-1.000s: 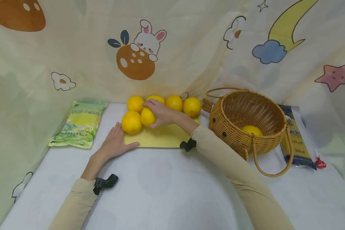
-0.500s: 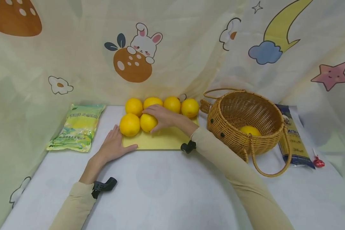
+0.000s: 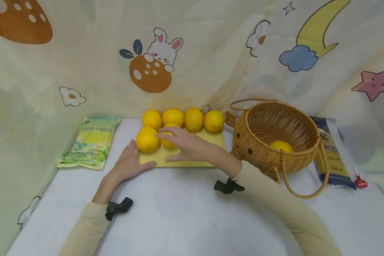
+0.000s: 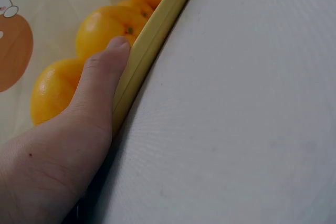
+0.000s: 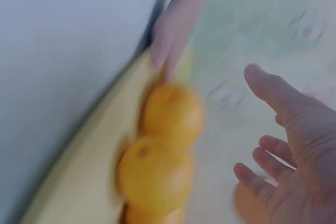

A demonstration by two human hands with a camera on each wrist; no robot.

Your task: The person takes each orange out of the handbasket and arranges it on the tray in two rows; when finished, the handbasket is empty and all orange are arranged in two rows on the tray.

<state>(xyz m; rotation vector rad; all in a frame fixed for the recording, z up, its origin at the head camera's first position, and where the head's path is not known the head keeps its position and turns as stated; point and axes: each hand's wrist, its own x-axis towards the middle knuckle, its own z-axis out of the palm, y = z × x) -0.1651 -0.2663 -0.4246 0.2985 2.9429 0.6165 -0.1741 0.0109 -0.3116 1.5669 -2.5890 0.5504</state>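
Observation:
My left hand point(image 3: 126, 165) rests along the left edge of a yellow tray point(image 3: 185, 164), with straight fingers beside the front left orange point(image 3: 147, 139). In the left wrist view its thumb point(image 4: 97, 77) lies at the tray's front edge. My right hand point(image 3: 190, 144) hovers over the tray with spread fingers, partly hiding a second front orange point(image 3: 166, 143). The right wrist view shows that hand point(image 5: 299, 145) apart from the blurred oranges point(image 5: 155, 174), holding nothing. Behind stands a row of several oranges point(image 3: 193, 119) along the tray's back edge.
A wicker basket point(image 3: 244, 137) with handles stands right of the tray, an orange point(image 3: 281, 146) inside it. Beyond lie a blue and gold packet point(image 3: 336, 160) and a red lollipop point(image 3: 360, 182). A green packet point(image 3: 91, 142) lies at the left. A printed cloth hangs behind.
My right hand has let go of the second front orange, which now sits on the tray beside the first one. The hand has drawn back toward the near right. My left hand stays at the tray.

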